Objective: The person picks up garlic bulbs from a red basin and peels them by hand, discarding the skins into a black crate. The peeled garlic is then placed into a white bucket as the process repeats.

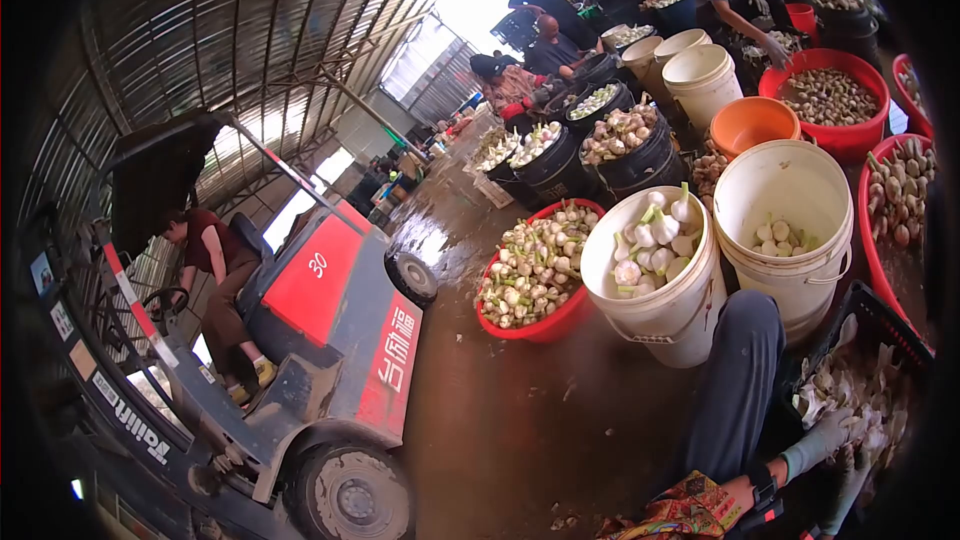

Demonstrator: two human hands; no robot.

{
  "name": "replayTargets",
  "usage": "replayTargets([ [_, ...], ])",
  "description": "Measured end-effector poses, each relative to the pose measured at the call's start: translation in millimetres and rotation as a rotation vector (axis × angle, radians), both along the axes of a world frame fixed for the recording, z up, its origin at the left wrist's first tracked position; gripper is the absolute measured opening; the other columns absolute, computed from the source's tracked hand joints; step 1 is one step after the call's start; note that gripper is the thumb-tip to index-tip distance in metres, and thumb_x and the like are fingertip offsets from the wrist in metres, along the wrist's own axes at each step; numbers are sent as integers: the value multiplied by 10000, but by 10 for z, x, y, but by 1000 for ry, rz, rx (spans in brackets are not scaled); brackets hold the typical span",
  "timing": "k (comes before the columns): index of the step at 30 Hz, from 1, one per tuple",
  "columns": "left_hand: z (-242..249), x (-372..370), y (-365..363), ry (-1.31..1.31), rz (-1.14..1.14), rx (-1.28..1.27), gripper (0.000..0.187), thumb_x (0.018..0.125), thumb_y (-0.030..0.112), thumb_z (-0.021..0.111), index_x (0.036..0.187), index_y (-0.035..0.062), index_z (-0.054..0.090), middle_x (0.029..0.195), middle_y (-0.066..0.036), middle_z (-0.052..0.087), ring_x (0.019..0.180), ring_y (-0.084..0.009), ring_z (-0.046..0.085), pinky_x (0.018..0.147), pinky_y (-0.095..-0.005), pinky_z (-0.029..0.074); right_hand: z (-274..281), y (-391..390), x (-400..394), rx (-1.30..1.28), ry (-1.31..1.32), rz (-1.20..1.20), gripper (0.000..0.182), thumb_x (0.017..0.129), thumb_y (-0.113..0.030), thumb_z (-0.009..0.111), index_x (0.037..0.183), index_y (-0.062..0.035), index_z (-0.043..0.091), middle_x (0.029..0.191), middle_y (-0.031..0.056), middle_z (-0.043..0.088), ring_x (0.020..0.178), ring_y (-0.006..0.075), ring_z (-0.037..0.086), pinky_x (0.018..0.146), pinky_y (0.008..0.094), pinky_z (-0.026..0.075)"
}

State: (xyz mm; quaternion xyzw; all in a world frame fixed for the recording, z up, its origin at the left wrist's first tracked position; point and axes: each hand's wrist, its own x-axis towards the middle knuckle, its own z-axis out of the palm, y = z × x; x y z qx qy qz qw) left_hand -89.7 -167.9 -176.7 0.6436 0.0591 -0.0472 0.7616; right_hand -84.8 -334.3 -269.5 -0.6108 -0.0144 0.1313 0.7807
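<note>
At the lower right, my left hand [833, 432], in a pale glove with a watch at the wrist, reaches over a black crate [893, 318]. Its fingers look curled in, but what they hold blends into the garlic [880, 380] and loose skins there. My right hand [862, 458], also gloved, is close beside it, its fingers lost among the pale pieces. Near my bent knee [740, 370] stand a white bucket [655, 325] well filled with trimmed garlic bulbs [655, 245] and a second white bucket [785, 285] with a few bulbs at the bottom.
A forklift [330, 340] with a seated person [220, 260] is at the left. A red tub [540, 325] of garlic stands left of the buckets. Behind are an orange basin [755, 127], black tubs [640, 170] and a red basin [835, 135]. Several people work farther back; the floor looks wet.
</note>
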Motion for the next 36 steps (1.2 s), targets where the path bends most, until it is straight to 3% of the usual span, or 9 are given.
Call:
replayTargets([
  [8, 449, -43, 122, -127, -179, -144, 287, 830, 193, 621, 1058, 20, 610, 950, -19, 596, 919, -130, 540, 830, -272, 442, 924, 66, -238, -491, -410, -117, 320, 919, -108, 537, 1209, 26, 538, 1123, 121, 542, 974, 175, 544, 813, 278, 462],
  [9, 450, -58, 108, -179, -90, 117, 348, 843, 257, 645, 1085, 12, 595, 1010, -67, 596, 967, -162, 540, 859, -301, 443, 1326, 245, -204, 91, 67, -229, 309, 941, -147, 523, 1192, 35, 531, 1067, 76, 552, 931, 145, 543, 788, 264, 466],
  [11, 628, -84, 153, 70, -61, 418, 453, 850, 336, 659, 1140, 1, 563, 1116, -121, 560, 1008, -185, 526, 878, -311, 441, 1491, 279, -194, -7, 130, -124, 269, 922, -148, 547, 1128, 25, 544, 998, 42, 570, 879, 123, 553, 751, 262, 473],
  [18, 660, -89, 189, 132, -31, -489, 318, 927, 220, 561, 1077, -61, 567, 1076, -126, 600, 1018, -224, 563, 953, -338, 410, 1545, 366, -143, 680, 459, -169, 258, 928, -270, 586, 1059, -49, 576, 752, -18, 592, 569, 55, 530, 511, 194, 438],
  [23, 566, -69, 274, 210, -83, -225, 367, 909, 242, 613, 1154, -22, 543, 1105, -76, 591, 998, -180, 579, 882, -312, 473, 1204, 433, -57, 280, 286, -143, 316, 924, -279, 601, 1097, -20, 550, 743, -10, 570, 575, 46, 513, 480, 190, 399],
  [26, 534, -114, 280, 267, 32, -561, 415, 905, 239, 611, 1199, -39, 515, 1106, -121, 583, 990, -249, 580, 859, -389, 496, 1248, 245, 103, 316, 361, -446, 308, 924, -233, 594, 1105, 8, 533, 793, 31, 589, 675, 117, 567, 581, 268, 479],
  [29, 631, -115, 274, 262, 50, -712, 414, 921, 207, 582, 1234, -45, 483, 1135, -141, 574, 1006, -268, 579, 929, -437, 479, 1130, 112, 221, -1237, -140, -469, 416, 849, -301, 667, 1094, 12, 543, 823, 124, 621, 735, 245, 623, 662, 362, 506],
  [33, 698, -97, 180, 175, 81, -690, 369, 913, 191, 603, 1207, -2, 495, 1161, -131, 563, 1061, -255, 555, 987, -429, 440, 1556, 171, 27, -1040, -219, -518, 413, 803, -334, 693, 1006, 12, 595, 810, 174, 639, 771, 338, 635, 685, 402, 499],
  [36, 675, -91, 135, 58, 53, -461, 384, 918, 195, 598, 1228, 6, 470, 1153, -124, 559, 1065, -247, 547, 998, -396, 418, 1635, 302, -118, -353, 24, -131, 363, 795, -332, 687, 908, 10, 637, 797, 206, 642, 779, 366, 629, 690, 419, 492],
])
